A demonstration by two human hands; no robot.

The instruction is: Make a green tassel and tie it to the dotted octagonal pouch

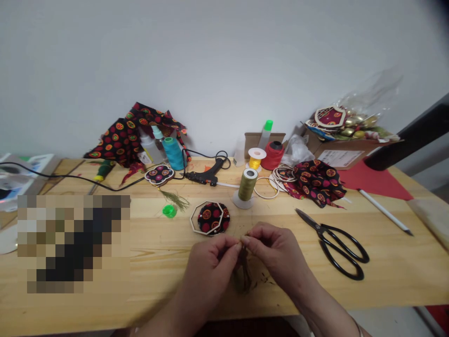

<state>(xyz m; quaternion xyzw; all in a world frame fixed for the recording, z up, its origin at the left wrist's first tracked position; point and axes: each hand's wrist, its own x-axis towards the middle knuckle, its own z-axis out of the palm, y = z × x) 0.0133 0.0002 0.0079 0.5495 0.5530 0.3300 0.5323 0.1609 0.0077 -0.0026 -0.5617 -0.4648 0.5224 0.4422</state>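
My left hand (209, 267) and my right hand (277, 255) meet over the wooden table (386, 276) near its front edge. Both pinch the top of a small olive-green thread tassel (244, 274) that hangs down between them. Fingers of both hands are closed on it. Just beyond my hands lies an octagonal wooden frame with patterned black fabric (210, 218). An olive thread spool (247, 186) stands upright behind that.
Black scissors (336, 243) lie to the right. A glue gun (206, 177), teal spool (174, 153), yellow spool (256, 158), red spool (273, 154), wooden rings (270, 187), patterned fabric pieces (319, 180), a green cap (169, 211) and a cardboard box (345, 150) sit further back.
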